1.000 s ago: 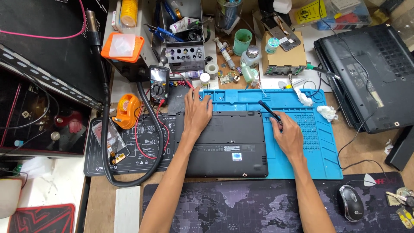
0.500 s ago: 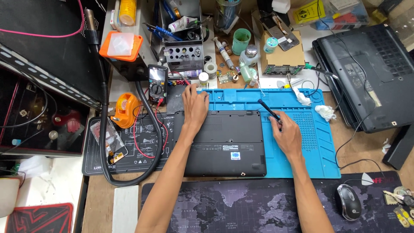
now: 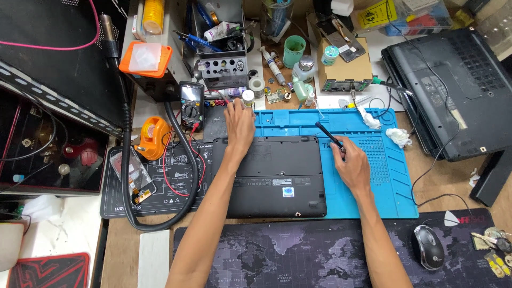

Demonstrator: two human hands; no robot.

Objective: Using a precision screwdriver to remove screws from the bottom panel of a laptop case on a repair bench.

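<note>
A cluttered worktop (image 3: pixel 120 256) carries a blue mat (image 3: pixel 384 176), and on the mat's left part lies a closed black laptop (image 3: pixel 274 176), underside up. The left hand (image 3: pixel 239 124) reaches past the laptop's far left corner, fingers stretched out and open, tips at a small white-capped bottle (image 3: pixel 248 96). The right hand (image 3: pixel 349 165) rests just right of the laptop, curled round a thin black screwdriver (image 3: pixel 327 134) that points away up-left.
</note>
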